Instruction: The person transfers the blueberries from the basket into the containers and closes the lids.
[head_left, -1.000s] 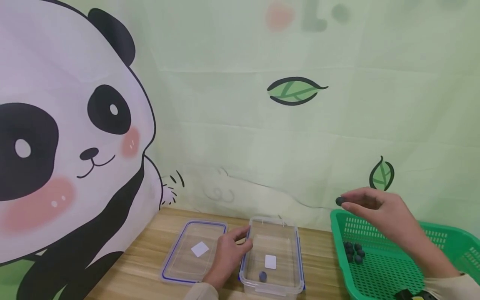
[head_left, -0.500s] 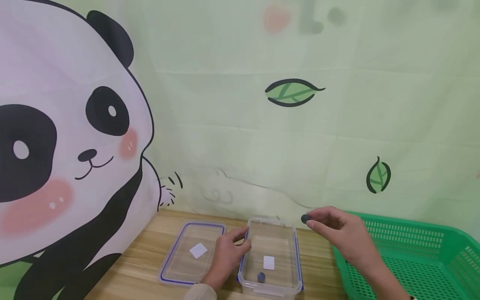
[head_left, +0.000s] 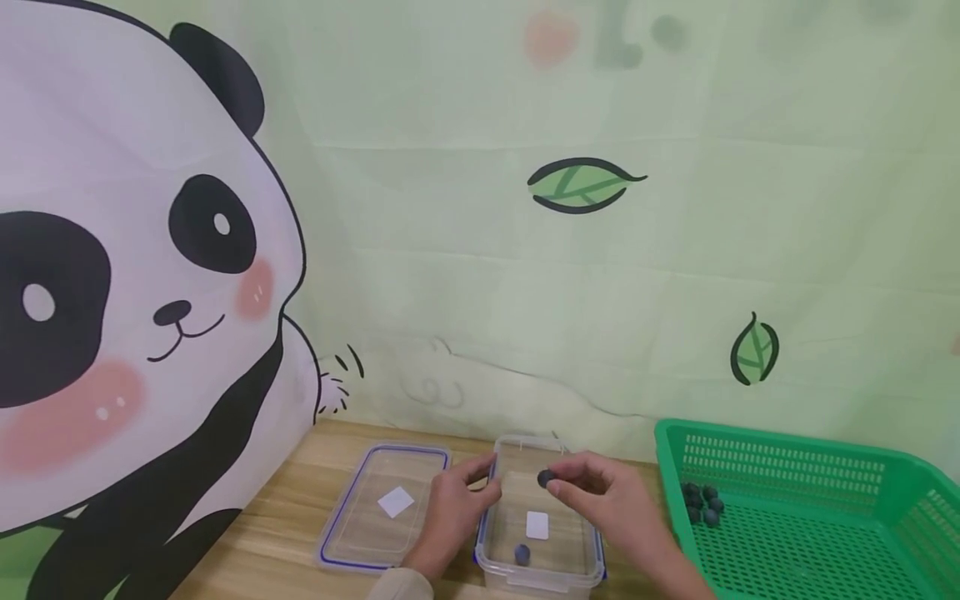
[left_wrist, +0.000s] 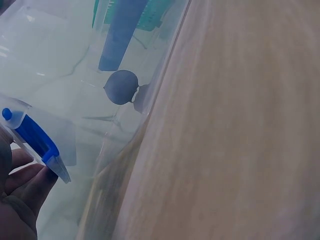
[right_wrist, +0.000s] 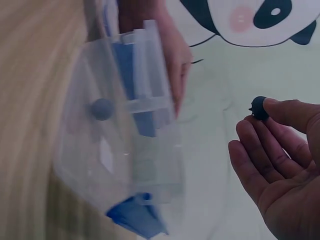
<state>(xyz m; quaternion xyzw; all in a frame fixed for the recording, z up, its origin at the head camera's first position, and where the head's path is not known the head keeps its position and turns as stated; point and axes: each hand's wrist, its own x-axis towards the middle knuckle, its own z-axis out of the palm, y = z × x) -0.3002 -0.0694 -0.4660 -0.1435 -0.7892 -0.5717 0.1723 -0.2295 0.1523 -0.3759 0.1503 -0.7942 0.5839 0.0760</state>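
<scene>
My right hand point(head_left: 618, 508) pinches a dark blueberry point(head_left: 545, 479) between thumb and fingertips, above the clear plastic container point(head_left: 538, 575). The right wrist view shows the crown of this blueberry point(right_wrist: 259, 108) beside the thumb tip. Another blueberry point(head_left: 522, 554) lies inside the container at its near end, by a white label point(head_left: 537, 525). My left hand point(head_left: 456, 512) holds the container's left side, its fingers against a blue-edged latch point(left_wrist: 37, 140) in the left wrist view. The container stands without its lid on.
A clear lid with a blue seal point(head_left: 348, 500) and a white label lies left of the container on the wooden table point(head_left: 277, 533). To the right stands a green perforated basket point(head_left: 795, 533) with several blueberries point(head_left: 703, 504) at its left end. A panda-printed cloth point(head_left: 450, 250) hangs behind.
My right hand has carried the blueberry left and down, from above the green basket to over the container. The left hand stays at the container's side.
</scene>
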